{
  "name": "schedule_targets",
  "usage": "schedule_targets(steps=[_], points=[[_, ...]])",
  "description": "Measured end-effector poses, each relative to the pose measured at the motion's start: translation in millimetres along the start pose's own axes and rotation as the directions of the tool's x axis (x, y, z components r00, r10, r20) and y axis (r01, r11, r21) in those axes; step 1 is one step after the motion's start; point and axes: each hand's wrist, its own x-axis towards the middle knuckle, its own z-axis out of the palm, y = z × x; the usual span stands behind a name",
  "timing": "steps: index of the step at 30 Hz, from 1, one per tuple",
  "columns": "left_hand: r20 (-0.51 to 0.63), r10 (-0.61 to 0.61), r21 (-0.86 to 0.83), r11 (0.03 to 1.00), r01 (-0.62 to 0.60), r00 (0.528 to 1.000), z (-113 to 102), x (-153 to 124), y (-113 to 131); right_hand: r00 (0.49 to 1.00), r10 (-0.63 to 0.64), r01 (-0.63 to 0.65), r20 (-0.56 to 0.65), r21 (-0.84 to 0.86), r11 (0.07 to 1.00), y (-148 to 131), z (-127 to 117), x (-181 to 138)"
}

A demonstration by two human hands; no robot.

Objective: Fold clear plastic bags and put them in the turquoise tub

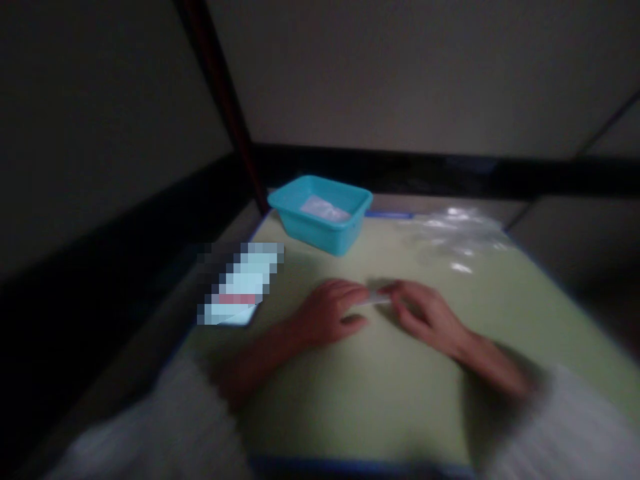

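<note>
A small, pale, flat strip [377, 298] lies low over the table between my two hands; blur hides its exact kind. My left hand [330, 310] rests its outstretched fingers over the strip's left end, with the thumb apart and lower down. At the right end, my right hand [425, 313] pinches the strip between thumb and fingertips. Beyond my hands stands a turquoise plastic basin [320, 223] with a whitish flat piece [324, 208] inside.
Crumpled clear plastic [457, 230] lies at the back right of the yellowish table [360, 407]. A blue stick-like thing [390, 215] lies beside the basin. To the left is a bright, pixelated phone-like slab [245, 287]. Walls [425, 80] stand behind and left.
</note>
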Motion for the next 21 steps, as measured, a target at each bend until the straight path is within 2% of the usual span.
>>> schedule_targets(steps=[2, 4, 7, 9, 11, 14, 21], points=[[-0.044, -0.153, -0.118, 0.982, 0.147, 0.987, 3, 4, 4, 0.973, 0.205, -0.18, -0.106, 0.207, 0.962, -5, 0, 2], [-0.046, -0.313, -0.3, 0.91, 0.286, 0.949, 5, 7, 9, 0.924, 0.357, -0.28, -0.139, 0.39, 0.877, -9, 0, 3], [0.041, -0.441, -0.585, 0.717, 0.38, 0.896, 7, 11, 12, 0.9, 0.425, -0.305, -0.095, 0.557, 0.772, -13, 2, 5], [0.11, -0.478, -0.7, 0.585, 0.41, 0.871, 8, 13, 13, 0.908, 0.405, -0.28, -0.104, 0.567, 0.774, -14, 5, 4], [0.148, -0.5, -0.756, 0.499, 0.424, 0.853, 8, 14, 13, 0.912, 0.38, -0.252, -0.152, 0.522, 0.815, -14, 9, 4], [0.174, -0.513, -0.793, 0.433, 0.428, 0.841, 9, 14, 13, 0.907, 0.377, -0.256, -0.187, 0.466, 0.847, -10, 14, 3], [0.259, -0.505, -0.846, 0.292, 0.446, 0.823, 10, 15, 13, 0.871, 0.463, -0.343, -0.164, 0.47, 0.813, 1, 20, 1]])
